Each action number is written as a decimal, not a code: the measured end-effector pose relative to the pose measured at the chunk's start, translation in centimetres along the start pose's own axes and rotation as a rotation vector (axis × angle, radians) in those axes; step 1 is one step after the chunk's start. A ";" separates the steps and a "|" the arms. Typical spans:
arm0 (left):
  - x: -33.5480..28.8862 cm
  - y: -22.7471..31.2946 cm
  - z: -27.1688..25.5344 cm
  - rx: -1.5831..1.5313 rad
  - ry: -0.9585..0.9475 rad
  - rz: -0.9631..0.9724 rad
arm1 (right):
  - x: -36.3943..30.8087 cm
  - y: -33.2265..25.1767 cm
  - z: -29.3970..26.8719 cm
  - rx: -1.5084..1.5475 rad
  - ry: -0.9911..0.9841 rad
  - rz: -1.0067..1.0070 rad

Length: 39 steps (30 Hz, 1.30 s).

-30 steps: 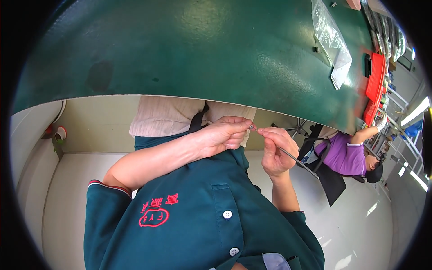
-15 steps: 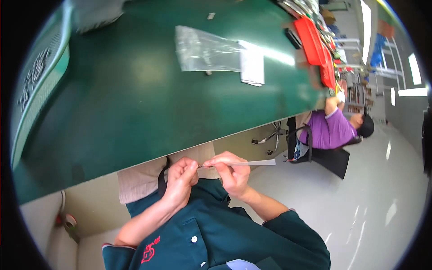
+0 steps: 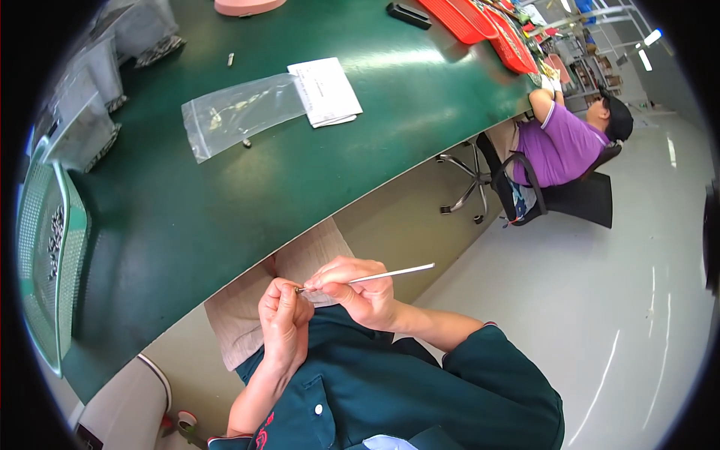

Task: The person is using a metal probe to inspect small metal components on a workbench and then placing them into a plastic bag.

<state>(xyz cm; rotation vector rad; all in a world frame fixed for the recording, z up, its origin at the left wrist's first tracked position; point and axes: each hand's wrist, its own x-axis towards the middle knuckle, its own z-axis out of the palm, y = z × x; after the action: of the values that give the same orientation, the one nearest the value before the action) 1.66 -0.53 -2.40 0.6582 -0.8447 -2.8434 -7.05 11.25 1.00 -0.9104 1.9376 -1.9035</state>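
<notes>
Over my lap, just off the table's front edge, my two hands meet in a close pinch. My left hand (image 3: 283, 319) is closed on a tiny dark metal part (image 3: 300, 290), mostly hidden by the fingertips. From the right, my right hand (image 3: 358, 294) grips a thin white strip (image 3: 405, 271), whose free end sticks out to the right past the knuckles. Its other end is covered by the fingers, next to the metal part. On the green table (image 3: 315, 172) lie a clear zip bag (image 3: 240, 116), folded white papers (image 3: 326, 90) and a small metal piece (image 3: 247, 142).
A green basket (image 3: 71, 255) of small metal parts stands at the left, with clear bins (image 3: 82, 124) behind it. Red trays (image 3: 469, 19) and a black object (image 3: 409, 15) lie at the far right. A person in purple (image 3: 559, 146) sits on a chair there.
The view has turned, so the bag and papers appear farther left and more bins show. Both hands keep their pinch; the strip now appears edge-on and tilted up to the right.
</notes>
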 end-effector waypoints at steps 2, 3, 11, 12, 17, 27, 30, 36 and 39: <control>0.0 0.1 0.1 -0.136 -0.001 -0.161 | -0.5 0.3 0.1 -0.118 0.002 -0.184; -0.2 0.2 0.4 -0.094 0.025 -0.152 | -0.7 0.4 0.2 -0.212 -0.010 -0.297; -0.6 0.1 0.7 0.107 -0.035 0.094 | 0.1 -0.4 -0.9 0.044 -0.043 -0.131; -0.6 0.1 0.8 0.019 -0.043 0.015 | 0.0 -0.2 -1.0 0.030 -0.045 -0.161; -0.8 0.9 1.7 0.089 0.064 0.024 | 0.3 0.0 -0.3 -0.204 -0.064 -0.616; -0.5 2.3 1.6 -0.075 0.069 -0.059 | 2.0 0.3 0.2 -0.099 -0.080 -0.528; -0.7 2.8 1.5 0.172 0.112 0.104 | 2.6 -0.2 0.1 0.012 -0.184 -0.382; -1.3 3.9 1.9 0.108 0.097 0.136 | 3.5 -0.4 0.9 0.135 -0.133 -0.351; -0.9 4.2 2.8 0.304 0.196 0.176 | 4.0 -0.4 1.0 0.023 -0.146 -0.512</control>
<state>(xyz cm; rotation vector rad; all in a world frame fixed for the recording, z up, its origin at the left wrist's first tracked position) 1.16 -2.44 2.32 0.8348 -1.2428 -2.4695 -9.38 8.07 2.16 -1.6120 1.7049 -2.0333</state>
